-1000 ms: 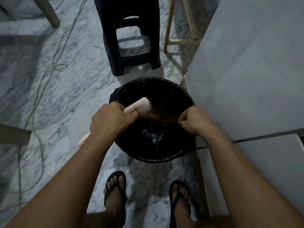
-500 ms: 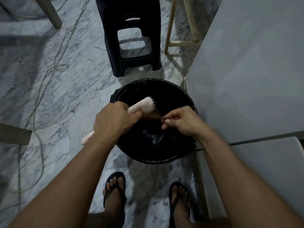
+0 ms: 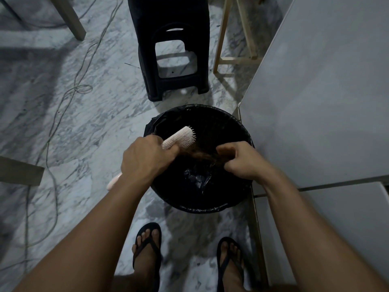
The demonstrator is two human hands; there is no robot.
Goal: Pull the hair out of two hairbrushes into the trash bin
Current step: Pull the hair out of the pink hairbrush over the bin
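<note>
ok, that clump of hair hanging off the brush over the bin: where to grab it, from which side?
Probably pinch the hair clump at its free end, coming from the right, opposite the brush. It stretches sideways from the bristles, so pulling rightward peels it off over the trash bin.

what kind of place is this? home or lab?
Most likely a room in a home, though that is a guess. The floor is grey-veined marble with a loose cable trailing across it, a black plastic stool stands behind a bag-lined trash bin, and the person wears flip-flops.
</note>
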